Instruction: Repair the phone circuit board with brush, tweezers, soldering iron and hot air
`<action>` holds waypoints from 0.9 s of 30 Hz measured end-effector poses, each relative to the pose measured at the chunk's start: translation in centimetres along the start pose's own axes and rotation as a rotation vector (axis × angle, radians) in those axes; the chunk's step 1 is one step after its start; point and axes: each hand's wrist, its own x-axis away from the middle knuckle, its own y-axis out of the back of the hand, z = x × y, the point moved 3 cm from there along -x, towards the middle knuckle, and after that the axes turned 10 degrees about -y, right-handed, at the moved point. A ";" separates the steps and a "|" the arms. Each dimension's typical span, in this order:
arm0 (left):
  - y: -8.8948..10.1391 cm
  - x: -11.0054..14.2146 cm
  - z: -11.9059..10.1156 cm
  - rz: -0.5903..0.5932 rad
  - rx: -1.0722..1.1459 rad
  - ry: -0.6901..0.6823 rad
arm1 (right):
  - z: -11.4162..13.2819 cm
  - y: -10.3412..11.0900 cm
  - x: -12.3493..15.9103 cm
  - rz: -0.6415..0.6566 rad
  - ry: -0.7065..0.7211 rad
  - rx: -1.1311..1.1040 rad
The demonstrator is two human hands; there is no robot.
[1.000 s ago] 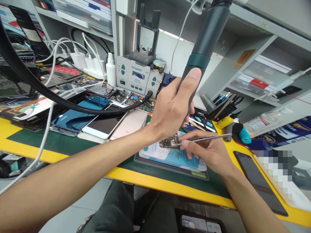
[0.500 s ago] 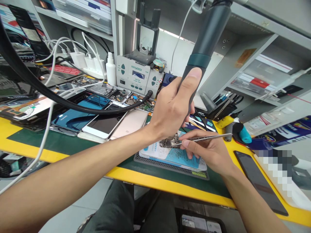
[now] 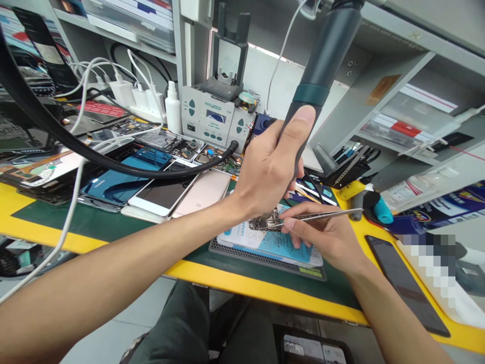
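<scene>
My left hand (image 3: 271, 164) is wrapped round the dark handle of a hot air gun (image 3: 322, 65), thumb along its side, above the work spot. The gun's nozzle end is hidden behind that hand. Between thumb and fingers, my right hand (image 3: 316, 230) pinches metal tweezers (image 3: 326, 215), with their tips at a small circuit board (image 3: 261, 222). That board lies on a blue and white pad (image 3: 265, 240), partly covered by my left hand and wrist. Beneath the pad is a grey mat with a honeycomb edge (image 3: 250, 257).
A rework station (image 3: 208, 119) stands at the back, with a black hose (image 3: 151, 173) looping left. Several phones, including a blue one (image 3: 121, 177) and a pink one (image 3: 200, 192), lie left of my hands. A white cable (image 3: 71, 202) hangs over the front edge. A dark phone screen (image 3: 405, 283) lies right.
</scene>
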 end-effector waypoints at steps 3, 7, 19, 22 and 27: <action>0.0 0.0 0.0 0.001 0.000 -0.003 | 0.1 0.0 0.0 -0.006 -0.003 0.007; -0.1 0.0 0.0 -0.022 -0.003 0.035 | 0.1 -0.1 0.0 -0.009 -0.010 0.012; -0.1 0.0 0.0 -0.022 -0.003 0.085 | 0.2 -0.1 0.0 -0.005 -0.001 0.000; -0.1 0.0 0.0 -0.008 0.001 0.077 | 0.1 -0.1 -0.1 -0.003 0.004 0.001; -0.1 0.1 0.2 -0.015 0.017 0.051 | 0.1 -0.1 -0.1 -0.008 -0.002 0.015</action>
